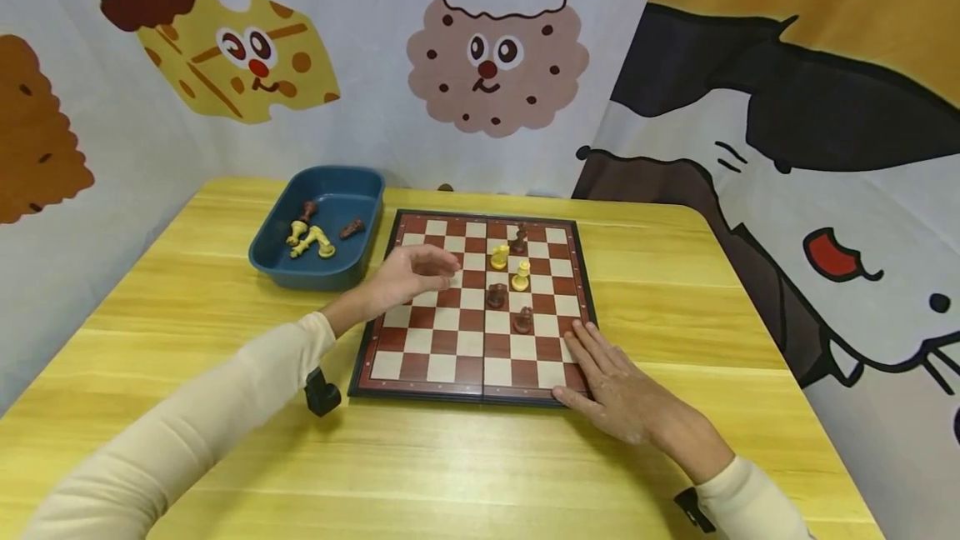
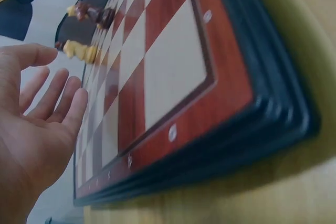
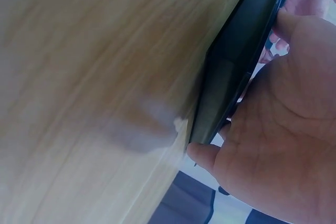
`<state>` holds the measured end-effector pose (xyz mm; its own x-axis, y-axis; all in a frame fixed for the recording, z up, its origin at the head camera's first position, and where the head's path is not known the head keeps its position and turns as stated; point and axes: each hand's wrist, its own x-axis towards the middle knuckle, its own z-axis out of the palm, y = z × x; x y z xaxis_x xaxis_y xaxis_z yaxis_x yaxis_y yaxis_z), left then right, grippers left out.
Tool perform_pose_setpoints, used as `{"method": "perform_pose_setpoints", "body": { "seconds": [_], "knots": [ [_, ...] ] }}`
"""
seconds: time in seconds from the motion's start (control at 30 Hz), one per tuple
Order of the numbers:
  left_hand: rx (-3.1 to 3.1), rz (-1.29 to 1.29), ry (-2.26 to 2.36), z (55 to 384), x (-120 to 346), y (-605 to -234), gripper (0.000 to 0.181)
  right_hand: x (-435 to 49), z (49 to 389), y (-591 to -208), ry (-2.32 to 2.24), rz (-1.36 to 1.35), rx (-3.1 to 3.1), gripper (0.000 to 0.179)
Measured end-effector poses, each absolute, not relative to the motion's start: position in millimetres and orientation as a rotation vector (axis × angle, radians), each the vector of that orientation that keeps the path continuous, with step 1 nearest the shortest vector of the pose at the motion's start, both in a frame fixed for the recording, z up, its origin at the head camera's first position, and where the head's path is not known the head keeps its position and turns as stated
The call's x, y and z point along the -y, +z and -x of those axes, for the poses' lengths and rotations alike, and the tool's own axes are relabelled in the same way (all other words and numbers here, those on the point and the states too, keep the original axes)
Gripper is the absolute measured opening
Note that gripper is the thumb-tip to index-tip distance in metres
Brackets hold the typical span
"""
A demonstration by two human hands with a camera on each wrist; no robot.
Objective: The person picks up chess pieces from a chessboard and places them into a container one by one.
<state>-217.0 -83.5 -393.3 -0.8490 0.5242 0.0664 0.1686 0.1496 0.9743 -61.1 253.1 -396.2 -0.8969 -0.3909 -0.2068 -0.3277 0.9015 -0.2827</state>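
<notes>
My left hand (image 1: 412,277) hovers over the left half of a chessboard (image 1: 442,342), its fingers loosely curved and nothing between them. In the left wrist view, a gap shows between the thumb and the other fingers. My right hand (image 1: 626,390) rests on the board's near right corner, with fingertips on top and the palm beyond the edge. Right of the fold stand a yellow knight (image 1: 499,257), a yellow rook (image 1: 521,276) and dark brown pieces: one at the back (image 1: 518,240), one in the middle (image 1: 496,296) and one nearer me (image 1: 523,321).
A blue plastic tray (image 1: 264,261) stands left of the board's far corner. Inside lie yellow pieces (image 1: 315,242) and brown pieces (image 1: 351,228). Everything sits on a yellow wood-grain table (image 1: 675,290), with a cartoon-printed cloth (image 1: 360,57) hanging behind.
</notes>
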Motion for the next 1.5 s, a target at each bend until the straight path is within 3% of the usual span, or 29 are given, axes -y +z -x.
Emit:
{"method": "perform_pose_setpoints", "body": {
  "seconds": [0.23, 0.87, 1.3, 1.5],
  "knots": [
    [-2.08, -0.591, 1.745, 209, 68, -398, 0.036, -252, 57, -400, -0.353, 0.555, -2.805, 0.087],
    [-2.073, -0.699, 1.635, 203, 26, -401, 0.044, -253, 61, -396, -0.382, 0.569, -2.792, 0.088],
    [-2.249, -0.672, 1.515, 204, 18, -405, 0.024, -251, 61, -398, -0.366, 0.585, -2.824, 0.085],
    [-2.276, -0.661, 1.513, 202, 14, -404, 0.025, -252, 58, -396, -0.359, 0.562, -2.813, 0.087]
  ]
}}
